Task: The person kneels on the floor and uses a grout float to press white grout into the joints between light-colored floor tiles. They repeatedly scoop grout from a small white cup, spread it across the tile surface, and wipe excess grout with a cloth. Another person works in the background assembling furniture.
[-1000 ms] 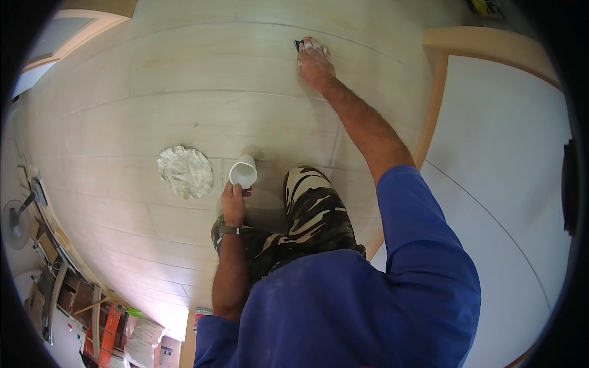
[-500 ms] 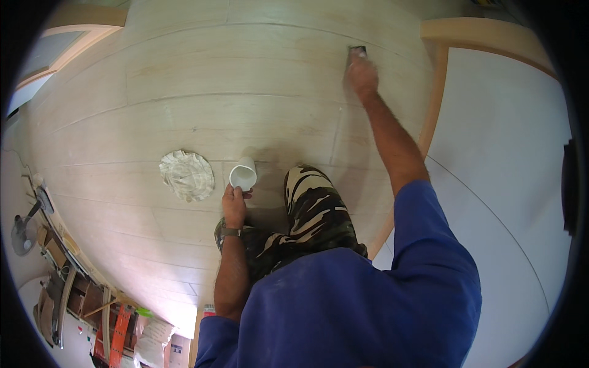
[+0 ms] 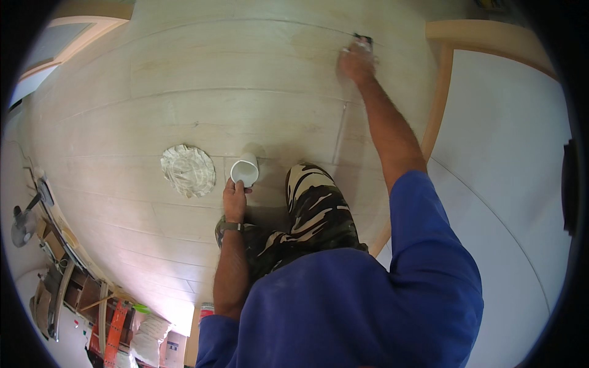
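Observation:
My left hand (image 3: 234,199) grips a white cup (image 3: 245,172) by its near rim, thumb over the edge. The cup is tilted towards me, and its pale inside shows. To its left, a crumpled off-white cloth (image 3: 188,172) lies in a rough round on the pale plank-pattern floor (image 3: 202,113). Far forward on the right, my right hand (image 3: 358,62) is closed on a small dark flat-edged tool (image 3: 364,40) held at the floor, close to a joint line. Motion blur and my fingers hide most of that tool. White smears show on the fingers.
A wood-edged white panel (image 3: 497,172) stands along the right. A wooden frame (image 3: 80,37) is at the far left. Along the lower left are a fan (image 3: 23,227), an orange ladder-like piece (image 3: 115,334), a white sack (image 3: 149,340) and wood pieces. My camouflage-clad knee (image 3: 313,190) rests between my arms.
My right hand has moved slightly farther forward with the dark tool, its wrist turned. The left hand still holds the cup in nearly the same place. The view has shifted a little.

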Demonstrator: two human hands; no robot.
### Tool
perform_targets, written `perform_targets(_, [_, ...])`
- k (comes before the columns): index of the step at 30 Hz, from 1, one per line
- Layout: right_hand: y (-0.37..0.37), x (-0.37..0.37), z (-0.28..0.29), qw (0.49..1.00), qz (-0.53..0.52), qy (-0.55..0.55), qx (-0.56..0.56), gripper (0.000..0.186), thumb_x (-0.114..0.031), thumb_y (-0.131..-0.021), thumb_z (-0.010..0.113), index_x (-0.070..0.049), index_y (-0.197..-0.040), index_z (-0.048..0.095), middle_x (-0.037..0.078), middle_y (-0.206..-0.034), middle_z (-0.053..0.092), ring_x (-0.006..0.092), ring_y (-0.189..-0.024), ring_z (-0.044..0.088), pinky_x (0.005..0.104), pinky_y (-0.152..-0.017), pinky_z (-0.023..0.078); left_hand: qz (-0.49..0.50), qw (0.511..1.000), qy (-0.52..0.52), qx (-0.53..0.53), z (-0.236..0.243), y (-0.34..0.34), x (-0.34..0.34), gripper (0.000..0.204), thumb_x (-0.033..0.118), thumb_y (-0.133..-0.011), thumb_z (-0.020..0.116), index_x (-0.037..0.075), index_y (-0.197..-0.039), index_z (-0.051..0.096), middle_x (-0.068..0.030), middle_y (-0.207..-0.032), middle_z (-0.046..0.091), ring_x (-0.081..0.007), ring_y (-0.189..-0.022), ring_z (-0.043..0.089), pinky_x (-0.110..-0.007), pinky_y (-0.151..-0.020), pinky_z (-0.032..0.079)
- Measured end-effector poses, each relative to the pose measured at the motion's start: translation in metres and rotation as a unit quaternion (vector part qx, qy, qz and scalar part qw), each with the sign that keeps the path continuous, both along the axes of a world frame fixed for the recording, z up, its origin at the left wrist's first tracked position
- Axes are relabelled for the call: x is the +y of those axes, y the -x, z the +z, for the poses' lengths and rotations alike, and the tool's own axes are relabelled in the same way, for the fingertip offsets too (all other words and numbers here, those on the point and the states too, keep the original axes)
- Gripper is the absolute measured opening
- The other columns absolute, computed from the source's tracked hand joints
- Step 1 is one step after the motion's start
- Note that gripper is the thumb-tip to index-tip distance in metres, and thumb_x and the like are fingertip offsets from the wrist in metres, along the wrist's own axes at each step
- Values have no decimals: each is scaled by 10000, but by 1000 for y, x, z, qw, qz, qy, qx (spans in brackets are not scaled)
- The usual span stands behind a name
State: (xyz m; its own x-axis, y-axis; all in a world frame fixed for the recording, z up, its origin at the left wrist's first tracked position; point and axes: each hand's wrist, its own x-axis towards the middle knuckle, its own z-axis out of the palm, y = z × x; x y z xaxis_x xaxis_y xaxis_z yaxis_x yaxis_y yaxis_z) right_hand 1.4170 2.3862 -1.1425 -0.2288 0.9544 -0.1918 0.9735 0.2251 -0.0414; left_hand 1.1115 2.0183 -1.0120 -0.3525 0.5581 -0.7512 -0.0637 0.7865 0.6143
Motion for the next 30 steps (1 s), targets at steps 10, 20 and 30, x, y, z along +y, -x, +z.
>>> perform_targets(10, [95,2,43,981,5,160,111,613,-249,-878,380,-33,-1428,213,115,-1511,171,275,-1401,127,551,-1090,177,19,1000,15,-10,2,7,-8,282,81,-865,389,-60,-1047,551,-133,-850,657,-172,-668,628,-282,-622,504])
perform_targets(20, [67,1,23,989,-15,124,84,571,-264,-890,372,-38,-1406,277,149,-1494,204,326,-1382,179,585,-1080,174,69,997,-2,-20,-4,3,-7,276,73,-862,392,-67,-1044,546,-146,-861,653,-192,-704,644,-283,-618,518])
perform_targets(30, [-19,3,-2,992,-69,106,-14,580,-254,-871,397,-31,-1396,296,182,-1467,249,324,-1365,225,563,-1065,222,64,996,9,-58,-4,-8,4,281,70,-867,390,-64,-1075,523,-149,-926,636,-211,-753,652,-291,-641,534])
